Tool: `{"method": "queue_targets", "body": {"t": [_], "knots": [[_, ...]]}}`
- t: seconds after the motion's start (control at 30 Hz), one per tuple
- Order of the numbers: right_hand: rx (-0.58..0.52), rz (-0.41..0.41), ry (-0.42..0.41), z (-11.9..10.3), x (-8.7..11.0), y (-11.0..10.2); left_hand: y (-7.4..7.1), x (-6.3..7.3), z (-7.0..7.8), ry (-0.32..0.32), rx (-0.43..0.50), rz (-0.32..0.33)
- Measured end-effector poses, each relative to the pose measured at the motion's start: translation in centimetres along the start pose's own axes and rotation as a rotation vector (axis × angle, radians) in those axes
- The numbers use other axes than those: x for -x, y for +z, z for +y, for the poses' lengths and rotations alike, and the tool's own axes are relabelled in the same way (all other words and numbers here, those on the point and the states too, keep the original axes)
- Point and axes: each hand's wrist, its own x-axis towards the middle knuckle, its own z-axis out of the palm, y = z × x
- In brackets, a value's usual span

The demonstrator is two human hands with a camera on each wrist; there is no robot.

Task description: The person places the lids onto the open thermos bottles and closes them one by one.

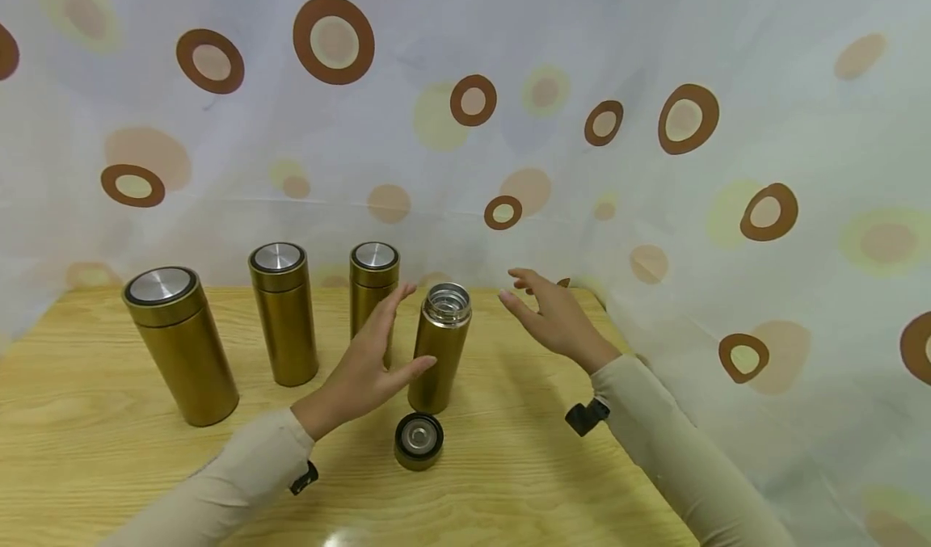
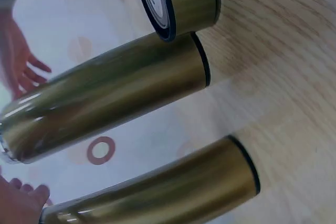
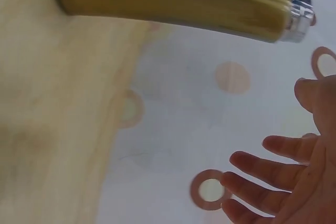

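Observation:
An uncapped gold thermos bottle (image 1: 439,361) stands upright on the table, its silver threaded mouth exposed. In front of it lies its lid (image 1: 419,442), inner side facing up. My left hand (image 1: 367,369) is just left of the uncapped bottle, thumb and fingers spread apart; whether it touches the bottle I cannot tell. To the right of the bottle, apart from it, my right hand (image 1: 550,314) hangs in the air with fingers extended. The right wrist view shows that hand (image 3: 294,171) holding nothing, near the silver neck (image 3: 300,11).
Three capped gold thermos bottles stand to the left: a wide one (image 1: 182,353), a slimmer one (image 1: 285,321) and another (image 1: 373,280) partly behind my left hand. They share a light wooden table (image 1: 509,482). A dotted curtain (image 1: 553,62) hangs behind and on the right.

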Motion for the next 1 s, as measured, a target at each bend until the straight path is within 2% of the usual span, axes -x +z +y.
{"method": "queue_targets", "body": {"t": [0.23, 0.33, 0.5, 0.67, 1.0], "knots": [[-0.008, -0.060, -0.002, 1.9, 2.9, 2.4, 0.7, -0.8, -2.0, -0.214, 0.218, -0.173], [-0.003, -0.092, -0.001, 2.7, 4.1, 3.0, 0.8, -1.2, -2.8, -0.274, 0.295, -0.234], [0.018, -0.154, 0.009, 4.1, 6.3, 3.8, 1.0, -1.9, -3.7, -0.295, 0.354, -0.285], [-0.001, -0.203, 0.019, 5.0, 7.8, 4.2, 1.0, -2.1, -4.0, -0.345, 0.374, -0.294], [-0.033, -0.287, -0.027, 4.7, 8.4, 5.2, 1.2, -1.9, -3.8, -0.385, 0.397, -0.315]]}}
